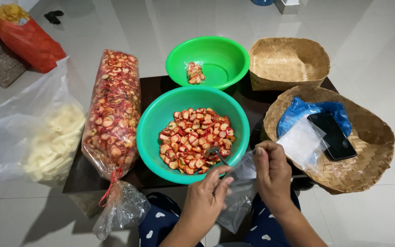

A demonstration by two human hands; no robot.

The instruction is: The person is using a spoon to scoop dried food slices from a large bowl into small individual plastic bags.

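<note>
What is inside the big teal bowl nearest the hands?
The teal bowl holds a pile of red-edged round chips, with a spoon dipping in. The bowl's bottom beneath the pile is covered.

A dark worktop (154,89) is set on a pale tiled floor (380,55). On it are carried 2 green bowls (161,119) (227,50), a long bag of red-rimmed slices (113,110) and 2 woven baskets (289,59) (371,137).
</note>
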